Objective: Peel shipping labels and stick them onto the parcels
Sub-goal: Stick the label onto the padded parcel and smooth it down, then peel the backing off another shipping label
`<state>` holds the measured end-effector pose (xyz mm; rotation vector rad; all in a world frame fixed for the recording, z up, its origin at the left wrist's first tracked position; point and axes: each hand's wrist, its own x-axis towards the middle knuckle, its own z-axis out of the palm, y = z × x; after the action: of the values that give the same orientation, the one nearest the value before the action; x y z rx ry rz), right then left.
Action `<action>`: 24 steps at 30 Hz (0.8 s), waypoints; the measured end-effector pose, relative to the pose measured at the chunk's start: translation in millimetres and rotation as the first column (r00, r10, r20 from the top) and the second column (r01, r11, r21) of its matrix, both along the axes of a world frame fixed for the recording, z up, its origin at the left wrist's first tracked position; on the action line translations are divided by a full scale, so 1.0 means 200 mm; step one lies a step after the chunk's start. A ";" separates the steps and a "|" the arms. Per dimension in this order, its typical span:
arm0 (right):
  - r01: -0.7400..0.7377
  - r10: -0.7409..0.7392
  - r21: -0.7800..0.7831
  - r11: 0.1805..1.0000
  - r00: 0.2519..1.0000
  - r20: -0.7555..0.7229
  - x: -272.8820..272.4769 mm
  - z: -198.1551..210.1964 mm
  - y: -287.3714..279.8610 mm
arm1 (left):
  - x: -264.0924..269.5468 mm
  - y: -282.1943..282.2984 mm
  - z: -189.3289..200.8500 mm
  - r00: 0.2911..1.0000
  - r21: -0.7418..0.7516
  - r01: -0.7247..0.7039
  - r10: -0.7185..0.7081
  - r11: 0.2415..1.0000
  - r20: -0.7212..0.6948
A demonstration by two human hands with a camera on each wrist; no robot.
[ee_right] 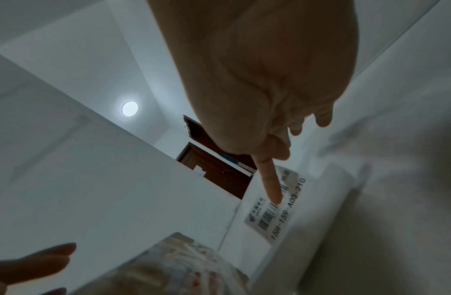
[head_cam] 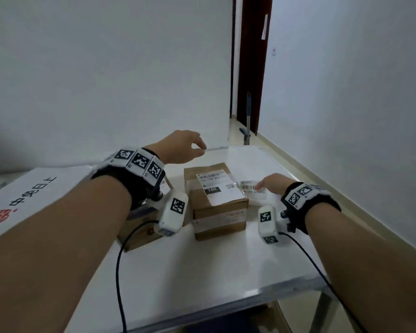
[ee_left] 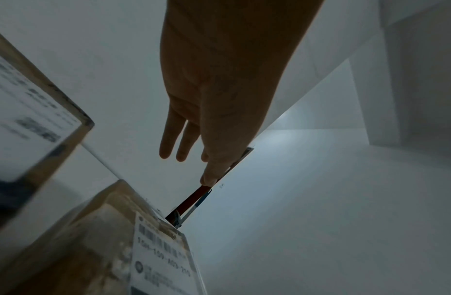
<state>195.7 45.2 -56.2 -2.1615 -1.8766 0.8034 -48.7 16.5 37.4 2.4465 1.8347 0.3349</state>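
Left hand: the left hand (head_cam: 178, 146) hangs in the air above the far edge of the desk (head_cam: 202, 267), behind the parcels; its fingers (ee_left: 168, 139) are loose, nearly straight, and hold nothing.
Right hand: the right hand (head_cam: 273, 185) is low on the desk to the right of the stacked parcel; the index finger (ee_right: 271, 183) is stretched out with its tip pressing on a loose label, the other fingers bent back, grasping nothing.
Loose label: the small white label (head_cam: 252, 187) with a barcode and the print 15H-159-A03-210 lies flat on white material just right of the stacked parcel.
Stacked parcel: a brown cardboard parcel (head_cam: 216, 198) sits mid-desk on top of another brown box (head_cam: 220, 227); a white shipping label (head_cam: 217, 186) marked 15H is already on its top face.
Second parcel: another brown parcel (head_cam: 139, 234) stands left of the stack, mostly hidden behind the left wrist.
White carton: a large white carton (head_cam: 31, 195) with printed characters lies at the left edge.
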 end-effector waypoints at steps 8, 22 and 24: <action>-0.044 0.043 -0.016 0.999 0.998 -0.047 0.03 -0.06 0.07 | 0.10 0.10 0.00 0.999 -0.047 -0.004 0.005 0.999 0.038; 0.422 -0.041 0.478 0.770 0.781 -0.624 0.03 0.07 0.08 | 0.07 0.07 -0.04 0.852 -0.060 -0.027 0.054 0.998 0.521; 0.422 0.039 0.534 0.733 0.757 -0.652 -0.04 0.17 0.06 | 0.03 0.04 -0.04 0.784 -0.095 -0.027 0.080 0.995 0.615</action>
<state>187.0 58.2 -23.0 -1.3676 -1.2560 0.5782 -43.3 24.7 30.3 1.8908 1.5713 0.9222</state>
